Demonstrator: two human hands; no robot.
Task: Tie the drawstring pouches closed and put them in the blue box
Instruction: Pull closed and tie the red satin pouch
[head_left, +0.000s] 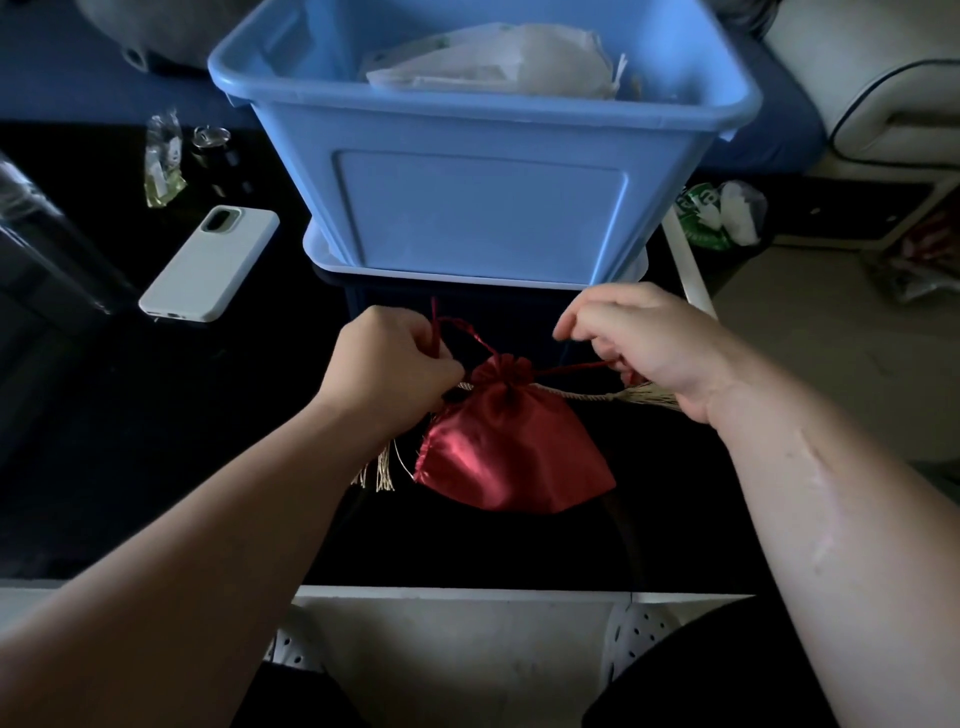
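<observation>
My forearms (218, 525) reach over the dark desk (156, 415) to a red pouch (509, 452) lying just short of the blue box (478, 208).
The box, straight ahead, holds white bags (493, 57); a white phone (210, 262) lies face down at left; a green packet (701, 210) at right has unreadable print. My left hand (389, 358) and right hand (649, 343) flank the pouch's cinched neck, each with curled fingers (582, 317) pinching its red drawstring (571, 370) taut.

Home interior; white cushioned seat (893, 119) (dark piping), phone (208, 265) on dark table (104, 441); clogs (641, 636) on floor.
</observation>
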